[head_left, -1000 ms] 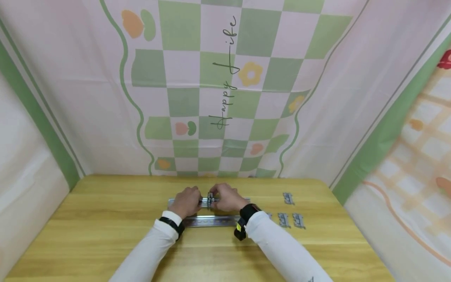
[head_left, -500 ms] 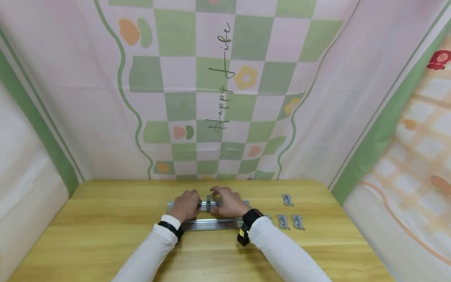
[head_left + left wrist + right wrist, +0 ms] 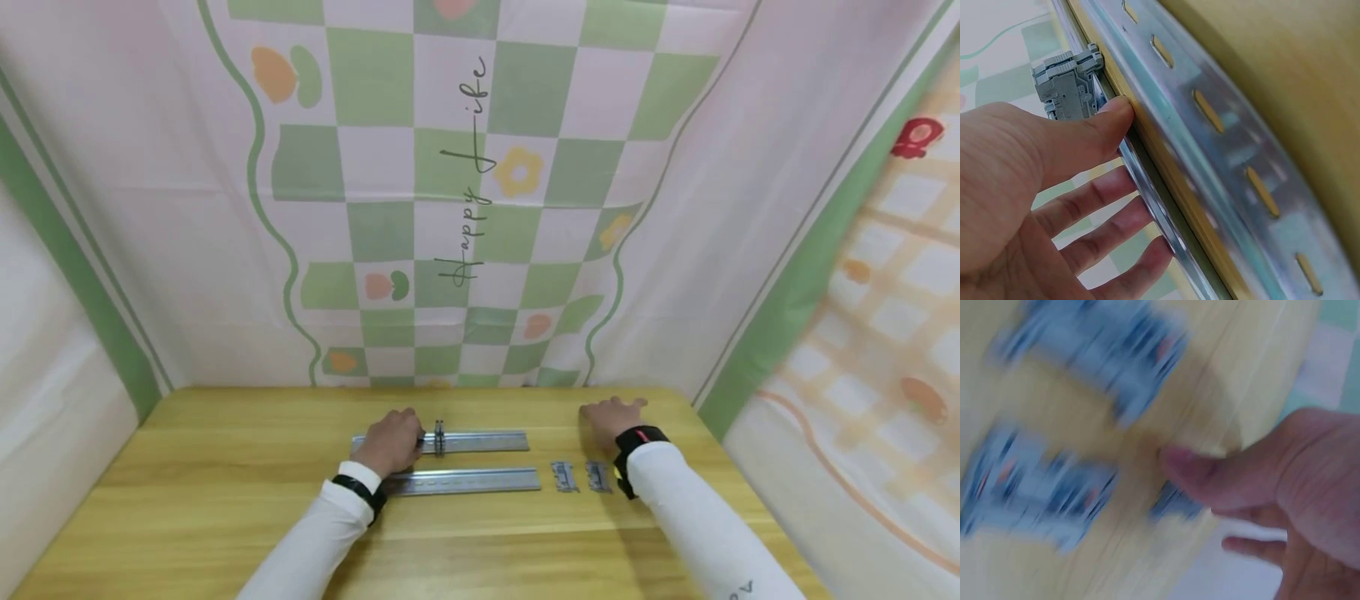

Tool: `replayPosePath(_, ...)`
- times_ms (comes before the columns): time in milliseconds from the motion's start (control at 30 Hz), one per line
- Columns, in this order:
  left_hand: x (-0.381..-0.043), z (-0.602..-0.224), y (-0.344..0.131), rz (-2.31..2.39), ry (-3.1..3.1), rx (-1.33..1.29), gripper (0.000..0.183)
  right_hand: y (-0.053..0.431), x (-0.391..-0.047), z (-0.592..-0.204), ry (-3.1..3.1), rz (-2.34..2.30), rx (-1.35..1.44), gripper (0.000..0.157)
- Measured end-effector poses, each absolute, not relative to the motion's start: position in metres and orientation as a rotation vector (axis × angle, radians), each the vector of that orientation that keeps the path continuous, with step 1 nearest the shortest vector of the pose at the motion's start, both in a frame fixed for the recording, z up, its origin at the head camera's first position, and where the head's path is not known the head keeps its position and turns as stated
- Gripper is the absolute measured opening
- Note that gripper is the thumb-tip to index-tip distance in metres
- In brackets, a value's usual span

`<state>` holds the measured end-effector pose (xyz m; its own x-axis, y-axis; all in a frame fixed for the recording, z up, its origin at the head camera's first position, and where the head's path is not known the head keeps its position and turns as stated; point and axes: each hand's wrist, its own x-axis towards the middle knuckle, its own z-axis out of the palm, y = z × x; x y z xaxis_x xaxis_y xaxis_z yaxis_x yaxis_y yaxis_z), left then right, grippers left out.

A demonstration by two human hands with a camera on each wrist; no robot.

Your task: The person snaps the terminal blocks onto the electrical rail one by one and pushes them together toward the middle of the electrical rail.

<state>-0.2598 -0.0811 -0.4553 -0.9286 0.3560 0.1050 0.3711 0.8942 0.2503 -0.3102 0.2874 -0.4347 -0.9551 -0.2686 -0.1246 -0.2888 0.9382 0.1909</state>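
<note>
My left hand (image 3: 392,442) holds the far metal DIN rail (image 3: 487,442) near its left part, thumb on one edge and fingers on the other in the left wrist view. Next to the thumb, grey terminal blocks (image 3: 1067,84) stand clipped upright on that rail. At the table's right my right hand (image 3: 611,419) hovers, fingers spread, over a small grey terminal block (image 3: 1174,503) partly hidden by the thumb. Two more terminal blocks lie flat closer in, a left one (image 3: 564,476) and a right one (image 3: 597,476). The right wrist view is blurred.
A second slotted DIN rail (image 3: 480,481) lies parallel in front of the held one, its left end behind my left wrist. The wooden table (image 3: 225,483) ends at a patterned curtain (image 3: 450,333) at the back, with more fabric on both sides.
My right hand has left the clipped terminal blocks and moved right to the loose terminal block at the far right. The left hand keeps its hold on the rail.
</note>
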Motion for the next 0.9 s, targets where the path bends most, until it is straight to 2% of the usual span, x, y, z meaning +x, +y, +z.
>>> replayPosePath(267, -0.261, -0.456, -0.081, -0.412, -3.016, -0.574, 0.011, 0.299, -0.315, -0.438, 3.06, 0.359, -0.587, 0.022)
replayPosePath(533, -0.259, -0.456, -0.08, -0.421, -3.008, -0.574, 0.011, 0.279, -0.313, -0.434, 3.033, 0.48, -0.739, 0.009)
replayPosePath(700, -0.258, -0.455, -0.08, -0.421, -2.99, -0.572, 0.012, 0.237, -0.309, -0.424, 2.985, 0.013, -0.84, 0.015)
replayPosePath(900, -0.259, -0.456, -0.081, -0.426, -2.992, -0.564, 0.011, 0.175, -0.299, -0.424, 2.738, -0.718, -0.99, 0.039)
